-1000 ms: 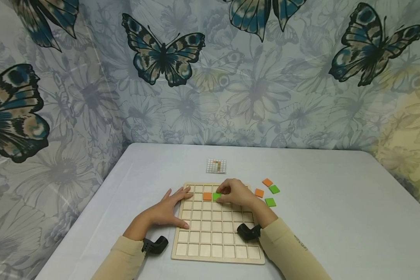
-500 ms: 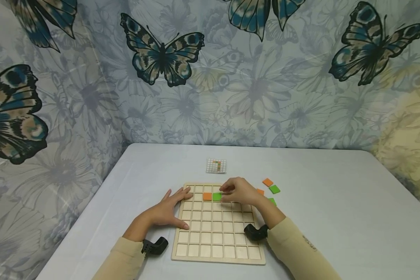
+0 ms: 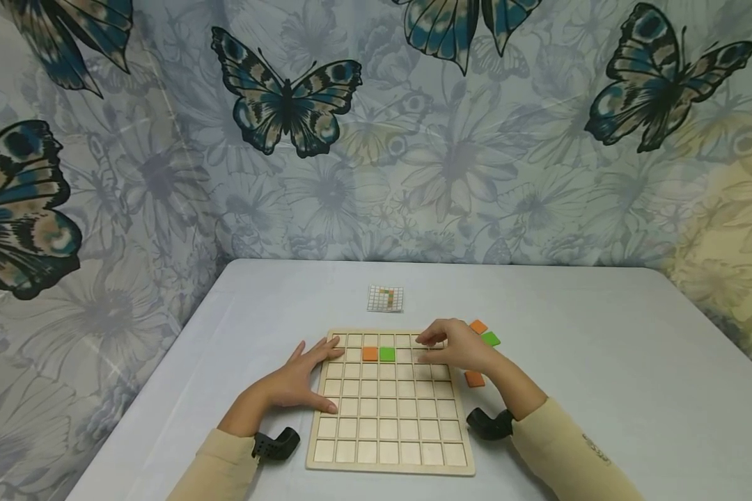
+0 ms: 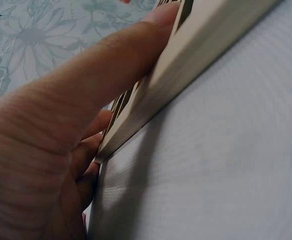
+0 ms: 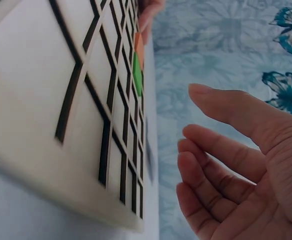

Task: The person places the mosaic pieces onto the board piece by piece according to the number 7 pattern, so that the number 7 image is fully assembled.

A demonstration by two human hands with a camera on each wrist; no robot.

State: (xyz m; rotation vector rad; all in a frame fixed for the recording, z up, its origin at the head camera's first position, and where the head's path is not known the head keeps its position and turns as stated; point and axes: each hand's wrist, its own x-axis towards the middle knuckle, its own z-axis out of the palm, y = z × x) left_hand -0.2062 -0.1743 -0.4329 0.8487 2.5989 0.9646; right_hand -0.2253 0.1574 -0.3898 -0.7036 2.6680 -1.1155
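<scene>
My left hand (image 3: 294,379) rests on the left edge of a pale wooden grid board (image 3: 378,407), thumb and fingers spread along it. In the left wrist view, its thumb (image 4: 121,55) lies over the board's rim. My right hand (image 3: 460,348) hovers over the board's upper right, its fingers loosely bent and apart from the thumb. Nothing is between them in the right wrist view, where the palm (image 5: 291,170) shows. An orange square tile (image 3: 370,354) and a green square tile (image 3: 386,354) sit side by side in the second row from the far edge.
Right of the board lie loose tiles: an orange one (image 3: 478,325), a green one (image 3: 491,339) and another orange one (image 3: 474,379), partly behind my right hand and wrist. A small card with a printed grid (image 3: 385,298) lies beyond the board on the white table (image 3: 576,348).
My right hand has released the green tile and moved right, uncovering it in its cell. Two loose tiles are now hidden behind that hand, and a nearer orange one has come into view.
</scene>
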